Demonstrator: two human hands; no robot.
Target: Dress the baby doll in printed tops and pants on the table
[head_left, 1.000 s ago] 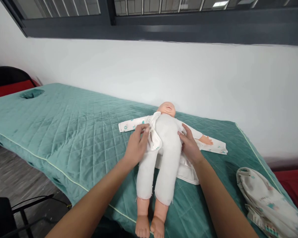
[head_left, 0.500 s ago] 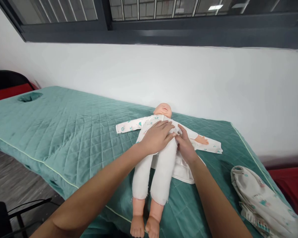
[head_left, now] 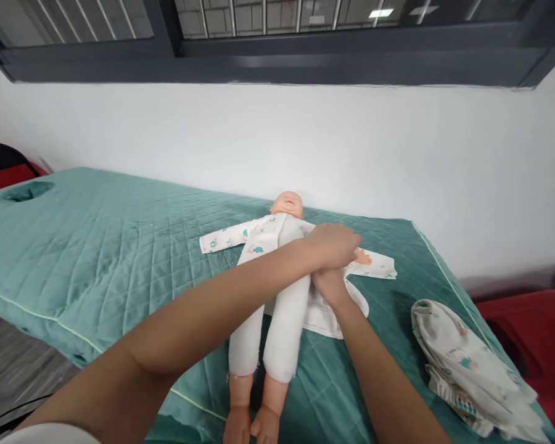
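My left hand [head_left: 337, 245] reaches across the doll [head_left: 285, 320], its back turned up and its fingers bent over just beyond the doll's chest. My right hand [head_left: 329, 282] comes in lower, its fingers tucked under the left one, so that the two meet beside the doll's arm. Whether either is gripping the shirt [head_left: 261, 233] I cannot tell (my own left hand covers the fingertips).

The doll lies on its back between my forearms, its head [head_left: 287, 203] toward the wall and its feet [head_left: 252, 425] toward me. Its body and legs are white cloth. One printed side of the shirt lies over the part of the chest to my left, and the sleeve [head_left: 224, 238] there stretches straight out. On my right, the doll's small hand [head_left: 363, 256] rests on the other sleeve [head_left: 382, 265], and a plain white flap [head_left: 326, 317] of the shirt spreads out by the hip.

All this lies on a green quilted bed [head_left: 134, 246], near one end, with a hole [head_left: 28, 191] toward the other. Near the edge to my right is a heap of printed cloth [head_left: 467, 357], and past it something red [head_left: 527, 327]. Behind the bed rises a white wall [head_left: 388, 148], with a dark-framed window [head_left: 268, 66] above and bars [head_left: 234, 18] behind its glass.
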